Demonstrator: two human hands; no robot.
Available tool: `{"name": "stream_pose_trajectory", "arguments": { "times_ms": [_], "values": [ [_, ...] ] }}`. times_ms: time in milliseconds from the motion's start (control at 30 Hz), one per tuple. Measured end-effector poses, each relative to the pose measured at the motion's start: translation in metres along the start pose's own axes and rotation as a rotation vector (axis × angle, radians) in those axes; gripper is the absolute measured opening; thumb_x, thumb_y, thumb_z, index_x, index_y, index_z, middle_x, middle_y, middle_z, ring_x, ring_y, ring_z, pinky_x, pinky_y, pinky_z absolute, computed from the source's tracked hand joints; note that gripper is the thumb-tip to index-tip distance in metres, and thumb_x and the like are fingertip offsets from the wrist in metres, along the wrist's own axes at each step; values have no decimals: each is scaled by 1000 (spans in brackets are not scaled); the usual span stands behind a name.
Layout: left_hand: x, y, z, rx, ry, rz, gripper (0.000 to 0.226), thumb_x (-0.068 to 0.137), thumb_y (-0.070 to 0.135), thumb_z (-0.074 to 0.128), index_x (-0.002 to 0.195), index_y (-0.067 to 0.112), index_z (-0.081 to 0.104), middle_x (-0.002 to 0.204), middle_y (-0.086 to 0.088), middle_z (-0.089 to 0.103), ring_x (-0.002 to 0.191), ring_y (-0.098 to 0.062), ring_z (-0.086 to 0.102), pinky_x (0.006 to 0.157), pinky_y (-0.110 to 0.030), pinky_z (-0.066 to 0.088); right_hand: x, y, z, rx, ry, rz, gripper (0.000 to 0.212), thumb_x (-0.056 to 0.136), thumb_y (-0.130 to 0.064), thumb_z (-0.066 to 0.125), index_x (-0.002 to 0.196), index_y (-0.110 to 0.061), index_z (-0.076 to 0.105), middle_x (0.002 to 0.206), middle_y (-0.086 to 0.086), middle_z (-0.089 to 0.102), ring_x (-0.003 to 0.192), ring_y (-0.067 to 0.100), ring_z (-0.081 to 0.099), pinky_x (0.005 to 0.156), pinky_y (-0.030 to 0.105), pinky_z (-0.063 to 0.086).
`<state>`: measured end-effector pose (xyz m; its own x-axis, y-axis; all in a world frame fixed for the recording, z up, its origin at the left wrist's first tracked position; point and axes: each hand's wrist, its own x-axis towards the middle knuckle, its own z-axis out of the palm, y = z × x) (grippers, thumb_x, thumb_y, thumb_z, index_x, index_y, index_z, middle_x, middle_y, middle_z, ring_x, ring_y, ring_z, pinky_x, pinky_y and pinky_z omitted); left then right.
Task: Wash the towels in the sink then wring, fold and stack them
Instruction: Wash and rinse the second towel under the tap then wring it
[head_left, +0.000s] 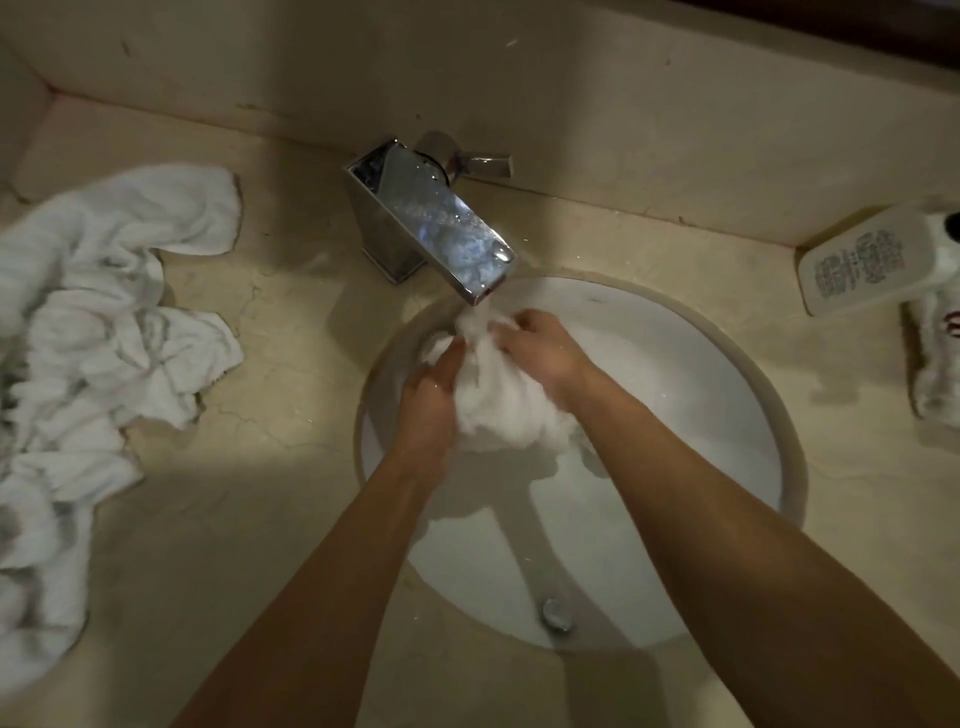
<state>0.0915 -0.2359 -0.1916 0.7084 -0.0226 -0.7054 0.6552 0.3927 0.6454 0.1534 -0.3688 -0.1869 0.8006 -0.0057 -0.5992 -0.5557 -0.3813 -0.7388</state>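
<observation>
- The left hand (428, 402) and the right hand (540, 356) both grip one bunched, wet white towel (493, 400), fingers curled into the cloth from either side
- That towel hangs over the round white sink basin (701, 415), its upper end right under the spout of the square chrome faucet (441, 223), where water runs onto it
- A chrome drain (557, 614) sits at the near side of the basin
- A heap of crumpled white towels (88, 332) lies on the beige stone tabletop (270, 467) well to the left
- A white printed bottle (872, 260) lies on its side at the right, over another white cloth (935, 364)
</observation>
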Motion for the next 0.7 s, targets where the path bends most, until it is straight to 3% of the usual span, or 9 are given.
{"name": "stream_pose_trajectory", "arguments": {
  "times_ms": [67, 100, 200, 333, 433, 500, 533, 600, 700],
  "values": [
    [7, 7, 8, -258, -172, 17, 59, 87, 48, 61, 124, 3, 56, 124, -21, 56, 114, -34, 56, 102, -47, 45, 5, 9, 8, 462, 22, 274, 50, 92, -29, 66, 133, -3, 56, 117, 15, 69, 99, 29, 68, 80, 36, 59],
    [12, 11, 12, -285, -173, 10, 56, 92, 42, 57, 131, 2, 51, 126, -21, 55, 115, -33, 56, 98, -45, 47, 3, 13, 9, 668, -61, 350, 49, 95, -27, 63, 137, -3, 54, 124, 16, 67, 101, 28, 67, 83, 35, 58],
    [19, 11, 11, 16, -59, 78, 48, 94, 26, 60, 137, 10, 45, 122, -8, 61, 112, -27, 61, 91, -41, 52, -13, 31, 0, 991, -237, 420, 53, 95, -28, 64, 141, -4, 54, 140, 16, 57, 125, 31, 58, 109, 43, 45],
    [18, -5, 9, 444, 32, 212, 68, 80, 46, 62, 143, 29, 41, 131, -3, 60, 116, -21, 61, 98, -38, 50, -61, 60, -2, 587, -198, 204, 50, 95, -39, 62, 140, -20, 53, 136, 6, 63, 122, 26, 62, 105, 45, 48],
    [14, -11, 14, 484, 226, 205, 69, 83, 50, 58, 144, 20, 43, 134, -6, 57, 120, -23, 56, 95, -22, 43, -64, 43, 12, 212, -133, 40, 40, 97, -51, 54, 128, -26, 58, 127, -6, 64, 115, 12, 61, 105, 38, 47],
    [5, -11, 10, 248, 381, 201, 52, 94, 42, 58, 134, 9, 54, 127, -11, 61, 114, -26, 60, 83, -13, 46, -52, 16, 19, 159, -54, -57, 24, 102, -43, 51, 107, -22, 62, 106, -1, 68, 95, 12, 64, 88, 35, 51],
    [-1, -6, 9, 34, 382, 171, 51, 95, 44, 57, 129, 5, 58, 126, -15, 63, 110, -28, 62, 83, -16, 50, -45, -1, 21, 253, -63, -72, 24, 102, -40, 52, 102, -18, 62, 98, 4, 68, 86, 17, 64, 77, 35, 52],
    [-18, 1, 11, -342, 167, 98, 53, 96, 46, 49, 129, 6, 60, 125, -16, 65, 111, -29, 64, 92, -35, 53, -33, -31, 22, 506, -176, -63, 21, 100, -27, 55, 99, -7, 61, 83, 12, 65, 73, 22, 62, 62, 30, 48],
    [-34, 6, 13, -575, 29, -114, 45, 95, 40, 50, 131, 14, 56, 104, -5, 73, 99, -21, 69, 91, -38, 53, -19, -44, 17, 501, -354, -44, 12, 98, 5, 45, 92, 3, 55, 76, 10, 55, 60, 5, 60, 60, 16, 48]
  ]
}}
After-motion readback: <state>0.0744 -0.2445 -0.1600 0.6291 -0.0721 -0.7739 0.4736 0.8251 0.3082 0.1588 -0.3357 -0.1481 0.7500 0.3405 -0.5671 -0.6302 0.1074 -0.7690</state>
